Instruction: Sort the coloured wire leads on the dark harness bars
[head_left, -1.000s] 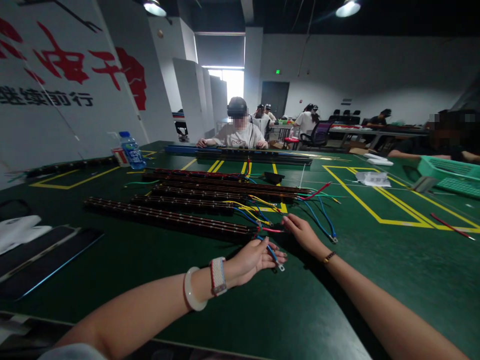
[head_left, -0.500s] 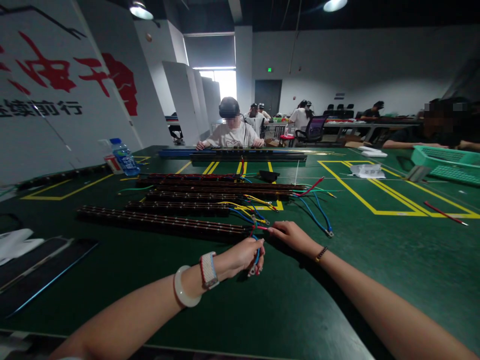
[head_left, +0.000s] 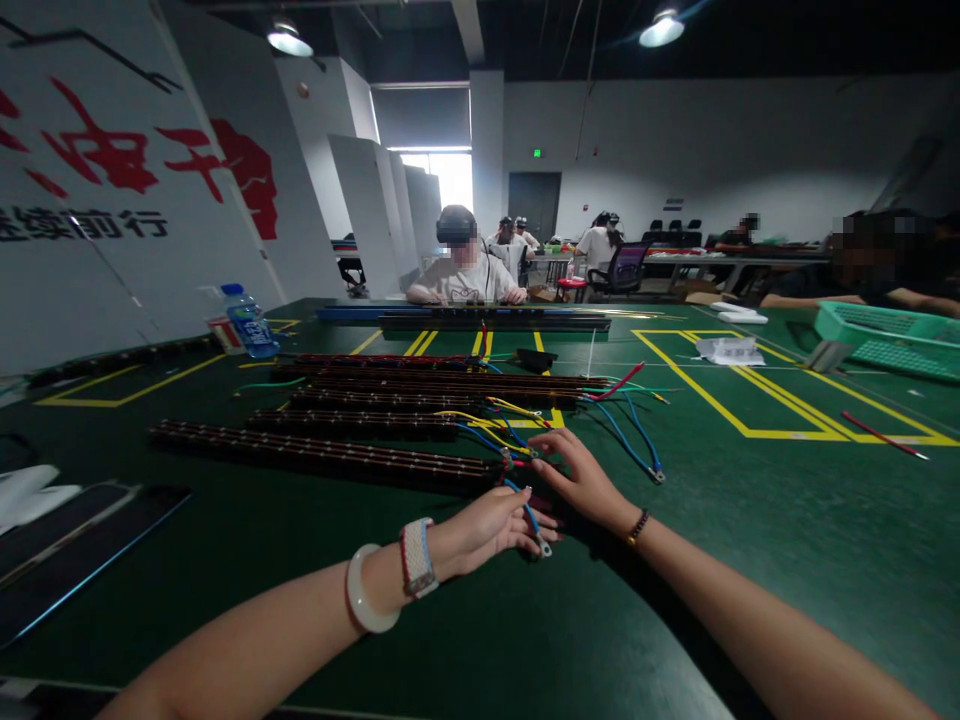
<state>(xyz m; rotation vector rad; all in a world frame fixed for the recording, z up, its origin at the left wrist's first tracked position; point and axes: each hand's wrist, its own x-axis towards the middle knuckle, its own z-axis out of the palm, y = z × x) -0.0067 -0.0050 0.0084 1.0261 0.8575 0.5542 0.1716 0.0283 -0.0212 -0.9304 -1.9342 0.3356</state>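
Note:
The nearest long black bar [head_left: 330, 450], with rows of brown strips along its top, lies on the green table. Short wires come out of its right end. My left hand [head_left: 487, 525] is open, palm up, with its fingers stretched out. A blue wire [head_left: 531, 515] with a metal ring lug lies across those fingers, ungripped. My right hand [head_left: 581, 478] is open just to the right, thumb and fingers apart. Its thumb is by the tip of a short red wire [head_left: 519, 464]; whether they touch I cannot tell.
Several similar bars [head_left: 360, 420] with yellow and blue wires lie behind. A loose red wire [head_left: 885, 436], a green basket [head_left: 885, 335] and a plastic packet [head_left: 729, 350] are at right. A bottle [head_left: 251, 322] stands at left, above a dark flat panel [head_left: 97, 550]. A person [head_left: 469, 270] sits opposite.
The fingers of my left hand have uncurled from the blue wire, whose lug end has swung right. My right hand has let its pinch on the red wire go and spread its fingers.

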